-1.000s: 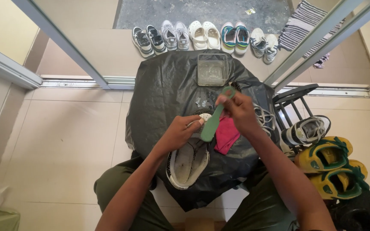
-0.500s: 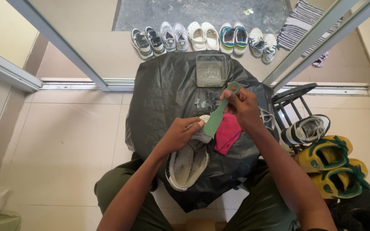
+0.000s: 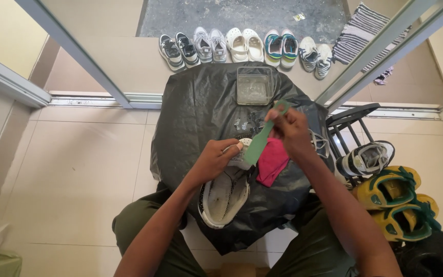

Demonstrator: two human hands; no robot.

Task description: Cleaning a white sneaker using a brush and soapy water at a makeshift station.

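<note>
Green brush, perhaps, on white shoe

Home entryway, tiled floor meeting sliding-door track, row of shoes lining up outside, shoe rack standing beside.

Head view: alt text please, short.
Seated person's left hand holds a white shoe over a black plastic sheet while the right hand works a green brush at its toe; pink cloth beside it.
</note>
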